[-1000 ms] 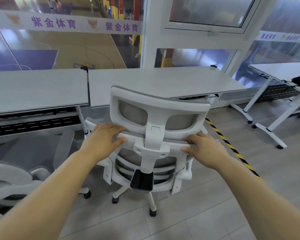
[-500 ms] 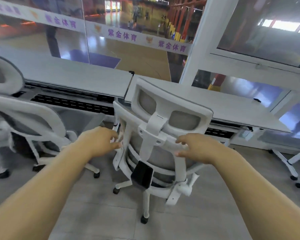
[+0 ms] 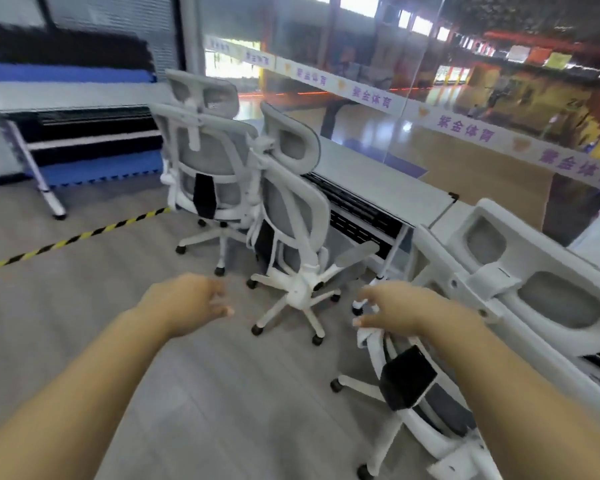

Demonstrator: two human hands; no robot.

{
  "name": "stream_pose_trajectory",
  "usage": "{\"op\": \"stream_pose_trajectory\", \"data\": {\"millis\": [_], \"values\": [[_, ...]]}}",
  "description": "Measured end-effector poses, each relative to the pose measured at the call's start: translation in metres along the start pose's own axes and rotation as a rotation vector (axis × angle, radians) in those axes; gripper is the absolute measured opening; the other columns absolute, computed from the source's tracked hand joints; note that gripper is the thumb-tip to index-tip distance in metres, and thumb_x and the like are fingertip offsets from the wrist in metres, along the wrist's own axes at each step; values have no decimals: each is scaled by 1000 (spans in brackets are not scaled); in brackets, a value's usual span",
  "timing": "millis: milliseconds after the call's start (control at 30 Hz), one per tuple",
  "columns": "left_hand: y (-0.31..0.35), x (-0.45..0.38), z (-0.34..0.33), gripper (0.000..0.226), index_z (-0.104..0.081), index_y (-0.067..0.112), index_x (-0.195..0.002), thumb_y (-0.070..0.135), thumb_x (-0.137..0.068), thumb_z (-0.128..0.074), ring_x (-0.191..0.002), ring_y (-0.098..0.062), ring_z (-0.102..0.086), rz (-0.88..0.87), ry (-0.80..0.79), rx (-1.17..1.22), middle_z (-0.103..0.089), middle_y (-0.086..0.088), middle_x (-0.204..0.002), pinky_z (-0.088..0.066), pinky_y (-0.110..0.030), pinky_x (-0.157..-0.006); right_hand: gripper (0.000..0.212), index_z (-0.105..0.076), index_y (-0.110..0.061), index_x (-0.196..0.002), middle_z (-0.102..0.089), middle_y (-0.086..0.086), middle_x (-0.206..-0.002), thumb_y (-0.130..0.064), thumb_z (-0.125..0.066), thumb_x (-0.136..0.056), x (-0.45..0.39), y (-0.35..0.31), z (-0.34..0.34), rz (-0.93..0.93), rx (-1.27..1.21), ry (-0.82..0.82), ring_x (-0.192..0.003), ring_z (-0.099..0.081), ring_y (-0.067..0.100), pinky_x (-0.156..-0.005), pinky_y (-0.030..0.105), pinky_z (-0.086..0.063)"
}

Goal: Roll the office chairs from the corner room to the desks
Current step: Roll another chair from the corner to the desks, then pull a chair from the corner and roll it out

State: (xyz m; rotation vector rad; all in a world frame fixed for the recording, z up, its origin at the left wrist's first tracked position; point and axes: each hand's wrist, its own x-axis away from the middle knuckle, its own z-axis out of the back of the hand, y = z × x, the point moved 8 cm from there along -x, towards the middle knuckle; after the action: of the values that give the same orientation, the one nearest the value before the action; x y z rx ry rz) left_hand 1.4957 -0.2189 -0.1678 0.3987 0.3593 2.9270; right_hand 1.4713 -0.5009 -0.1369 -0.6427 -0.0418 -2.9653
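Nearest chair: at the right edge of the view, pushed against the desks; its back and headrest face the camera, its front faces the desk. Its long axis runs up from the wheeled base at bottom right to the headrest, and the wide lens makes it look tilted.
Middle chair: beside the long desk, turned so its back faces left and its seat points right toward the desk edge; upright.
Far chair: just beside the middle chair, back toward the camera, upright.
Chair count: 3 in view.
Chair build: white plastic frames, grey mesh backs and headrests with 2 oval openings, a black lumbar pad on each back, star bases on small black casters.
Desk count: 2 light grey tops meet end to end along the glass wall; a 3rd table stands at far left on a white leg.
Floor: grey wood-look planks, crossed by 1 yellow-and-black striped tape line.
Left hand: empty, over bare floor, fingers loosely curled and slightly apart, touching nothing.
Right hand: empty, fingers parted and bent, just beside the nearest chair's left frame edge; whether they touch it I cannot tell because of blur.
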Motion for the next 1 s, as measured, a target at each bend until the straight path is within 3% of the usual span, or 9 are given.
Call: {"op": "stream_pose_trajectory", "data": {"millis": [233, 533, 733, 1000], "values": [[-178, 133, 28, 43, -50, 33, -125, 55, -88, -51, -117, -17, -52, 301, 116, 38, -56, 9, -129, -44, -32, -90, 53, -44, -28, -134, -49, 0, -135, -52, -53, -88, -14, -209, 17, 313, 120, 28, -120, -48, 22, -94, 38, -44], [-387, 365, 22, 44, -51, 32, -124, 57, -87, -50, -111, -17, -55, 697, 178, 121, -57, 7, -126, -48, -34, -86, 55, -44, -33, -133, -53, 0, -133, -57, -55, -85, 28, -515, -21, 693, 208, 16, -118, -51, 23, -97, 41, -44], [-477, 525, 11, 45, -53, 34, -121, 60, -85, -51, -112, -15, -55, 993, 270, 162, -58, 9, -124, -45, -31, -85, 54, -42, -34, -134, -50, -4, -137, -55, -55, -86, 81, -698, -47, 969, 313, -5, -124, -47, 20, -96, 39, -40], [-559, 685, -11, 45, -54, 37, -118, 63, -82, -51, -110, -15, -56, 1331, 342, 252, -60, 10, -120, -48, -34, -89, 55, -40, -32, -136, -51, -2, -134, -55, -51, -88, 156, -903, -80, 1283, 499, -33, -117, -51, 20, -94, 39, -46]]}}
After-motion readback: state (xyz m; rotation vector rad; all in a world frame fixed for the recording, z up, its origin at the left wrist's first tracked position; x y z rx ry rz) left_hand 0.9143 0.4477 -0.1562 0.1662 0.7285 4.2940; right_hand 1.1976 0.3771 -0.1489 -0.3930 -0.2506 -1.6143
